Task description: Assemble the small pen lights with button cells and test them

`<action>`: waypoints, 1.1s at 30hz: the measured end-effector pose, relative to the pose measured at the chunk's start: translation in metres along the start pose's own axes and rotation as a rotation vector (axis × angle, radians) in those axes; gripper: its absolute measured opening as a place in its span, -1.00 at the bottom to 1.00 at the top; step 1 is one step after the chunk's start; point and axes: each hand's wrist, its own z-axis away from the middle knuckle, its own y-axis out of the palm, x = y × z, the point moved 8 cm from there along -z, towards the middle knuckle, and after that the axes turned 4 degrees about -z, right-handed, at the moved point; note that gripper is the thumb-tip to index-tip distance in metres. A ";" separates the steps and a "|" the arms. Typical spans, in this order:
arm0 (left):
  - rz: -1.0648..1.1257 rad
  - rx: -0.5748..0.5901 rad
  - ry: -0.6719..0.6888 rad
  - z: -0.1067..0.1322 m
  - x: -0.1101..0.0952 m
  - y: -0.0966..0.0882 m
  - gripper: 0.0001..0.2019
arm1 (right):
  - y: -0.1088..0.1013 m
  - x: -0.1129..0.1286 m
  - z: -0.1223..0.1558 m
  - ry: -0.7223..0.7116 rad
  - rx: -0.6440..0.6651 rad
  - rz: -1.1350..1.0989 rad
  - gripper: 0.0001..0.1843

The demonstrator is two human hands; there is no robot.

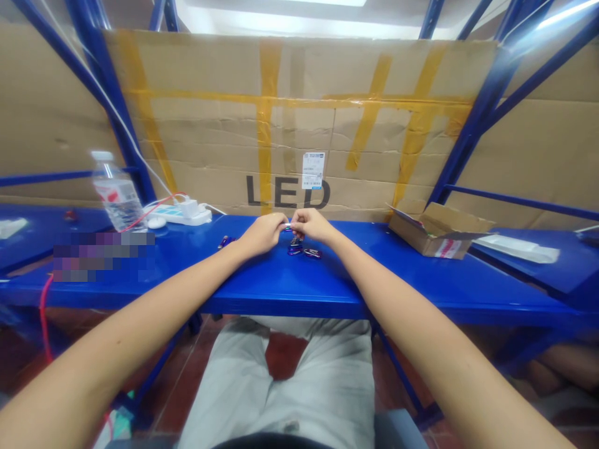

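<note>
My left hand and my right hand meet above the far half of the blue table. Pinched between their fingertips is a small pale, shiny piece, too small to name. Just below my right hand lies a little heap of shiny purple and silver pieces, with another purple piece beside it. Further dark purple pieces rest to the left of my left hand, partly hidden by it. What kind of pieces these are I cannot make out.
On the left are a water bottle and a white power strip with cables. An opened cardboard box sits on the right, near a white tray. A large taped cardboard sheet stands behind the table, between blue metal posts.
</note>
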 end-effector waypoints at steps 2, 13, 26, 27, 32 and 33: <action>0.040 -0.037 0.011 0.001 0.000 -0.003 -0.84 | -0.001 -0.001 0.001 0.013 -0.016 -0.006 -0.79; 0.044 -0.119 0.181 0.004 -0.017 -0.009 -0.84 | 0.002 -0.012 0.004 0.205 0.014 -0.273 -0.87; -0.099 -0.056 0.279 0.003 -0.025 -0.006 -0.81 | 0.012 -0.019 0.011 0.458 0.143 -0.436 -0.85; -0.090 -0.059 0.242 0.002 -0.022 -0.006 -0.82 | 0.008 -0.016 0.009 0.416 0.124 -0.379 -0.85; 0.007 -0.048 0.000 0.002 0.000 -0.008 -0.86 | -0.030 0.002 0.008 0.211 -0.052 0.183 -0.74; 0.017 -0.037 -0.013 0.003 0.002 -0.007 -0.85 | -0.034 0.001 0.010 0.224 -0.021 0.296 -0.75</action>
